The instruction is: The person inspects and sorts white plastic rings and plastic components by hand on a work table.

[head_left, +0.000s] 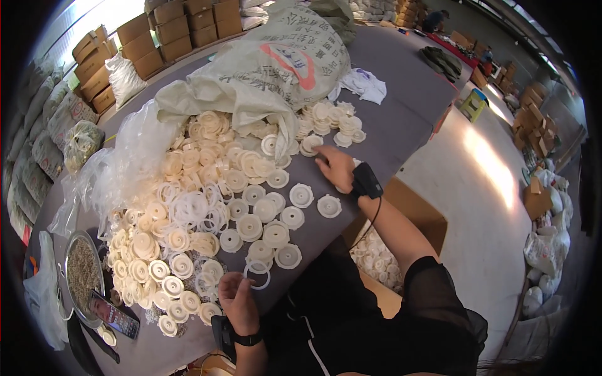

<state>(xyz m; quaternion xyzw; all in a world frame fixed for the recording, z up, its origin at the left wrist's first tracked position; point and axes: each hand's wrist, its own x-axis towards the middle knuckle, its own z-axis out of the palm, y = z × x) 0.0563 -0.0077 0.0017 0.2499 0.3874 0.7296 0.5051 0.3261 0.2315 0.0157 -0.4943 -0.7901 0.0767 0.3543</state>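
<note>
Near the table's front edge, my left hand [239,302] pinches a thin, translucent white ring [268,283] between its fingertips. My right hand [337,169] reaches over the table with thumb and fingers apart, its fingertips beside a cream plastic disc [310,145] at the edge of a loose group. I cannot tell whether they touch it. Between my hands lie several round cream discs with small centre holes [276,236]. To their left spreads a big heap of such discs [145,245], with a cluster of translucent rings [191,208] on top.
A large woven sack [276,62] lies behind the heap, with clear plastic film [135,147] at its left. At the left stand a metal bowl of small grains [81,263] and a phone [115,314]. Below my right arm, a cardboard box [433,219] holds more cream parts.
</note>
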